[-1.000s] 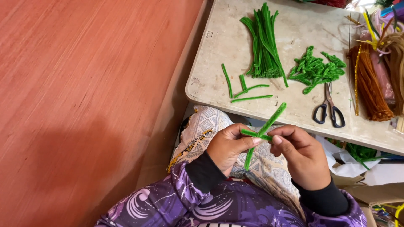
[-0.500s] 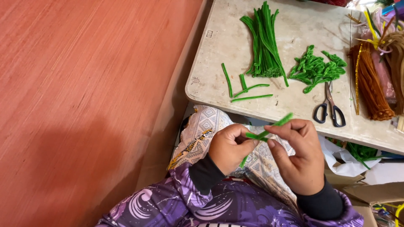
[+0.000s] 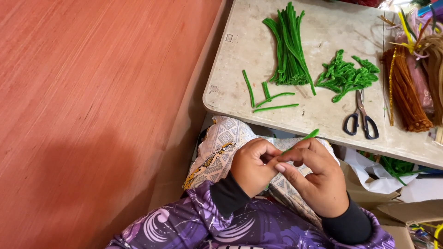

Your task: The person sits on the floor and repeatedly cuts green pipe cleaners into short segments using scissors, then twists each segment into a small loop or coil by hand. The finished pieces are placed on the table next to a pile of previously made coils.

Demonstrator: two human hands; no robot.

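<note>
Below tabletop point(image 3: 258, 60), both hands point(image 3: 288, 173) clamped together on green pipe cleaner point(image 3: 308, 136); scissors point(image 3: 360, 117) above.

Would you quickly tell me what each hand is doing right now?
Left hand: closed, pinching the green pipe cleaner.
Right hand: closed on the same green pipe cleaner, fingertips meeting the left hand's.

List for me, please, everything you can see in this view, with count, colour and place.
Long pipe cleaners: one bundle, green, table top.
Loose pieces: four, green, left of the bundle.
Twisted pieces: one heap, green, right of the bundle.
Scissors: one, black handles, near table edge.
Orange bundle: one, far right.
Table: one, beige.
Held pipe cleaner: one, green, between both hands.
Left hand: closed on it.
Right hand: closed on it.
</note>
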